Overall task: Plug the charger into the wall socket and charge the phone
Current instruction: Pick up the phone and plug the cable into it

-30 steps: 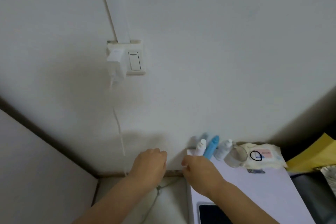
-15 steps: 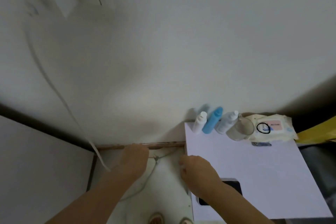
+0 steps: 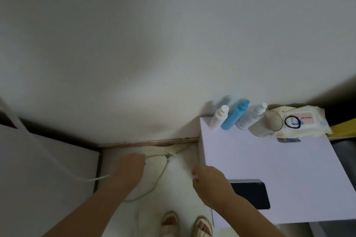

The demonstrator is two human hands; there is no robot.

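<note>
Phone (image 3: 250, 194) lies face up, screen dark, on the white table (image 3: 279, 163) near its left edge, nothing plugged into it as far as I can see. Socket and charger are out of view now, so the wall end can't be checked here; a white cable (image 3: 63, 167) runs down from the upper left to the left hand (image 3: 129, 167), which is curled over it, apparently gripping it. Right hand (image 3: 208, 179) is clenched around something small and white at its fingertips, likely the plug end, just beside the table edge and close to the phone. My read: wall end probably done, phone end left. Against the earlier frames: a second ago the charger sat in the socket high on the wall and both hands were up at the table's back corner; since then the view has tilted down, the hands have dropped toward the floor and the phone, and sandalled feet (image 3: 185, 225) show. Another thin cord (image 3: 163, 169) lies on the floor.
</note>
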